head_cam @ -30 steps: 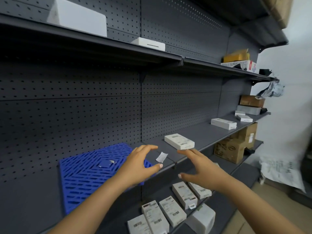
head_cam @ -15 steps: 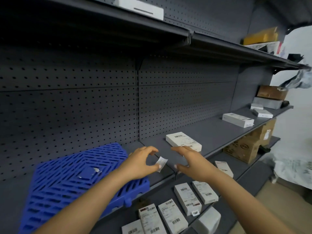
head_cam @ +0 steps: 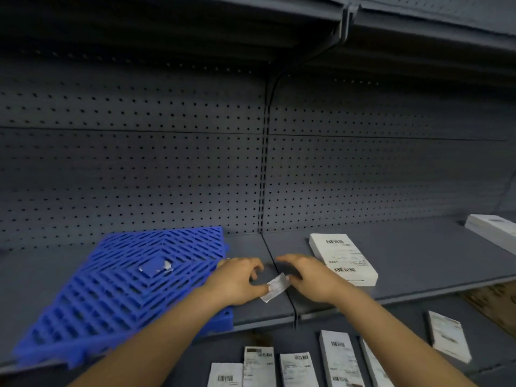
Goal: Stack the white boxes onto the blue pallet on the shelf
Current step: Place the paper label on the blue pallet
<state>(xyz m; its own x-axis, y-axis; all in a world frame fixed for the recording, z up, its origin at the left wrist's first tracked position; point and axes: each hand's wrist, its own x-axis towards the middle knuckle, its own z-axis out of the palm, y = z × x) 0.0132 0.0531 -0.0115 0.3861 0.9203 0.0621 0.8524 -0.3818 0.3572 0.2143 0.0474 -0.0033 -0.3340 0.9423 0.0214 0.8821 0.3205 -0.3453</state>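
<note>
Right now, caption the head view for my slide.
Both hands, left hand and right hand, at a paper slip between blue pallet and white box.

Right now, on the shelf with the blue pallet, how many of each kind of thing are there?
White boxes: 2
Blue pallet: 1
Paper slip: 1
Total: 4

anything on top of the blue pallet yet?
No boxes. The blue pallet carries only a small torn white scrap at its centre. The left hand and forearm cover its near right corner, hiding that part.
</note>
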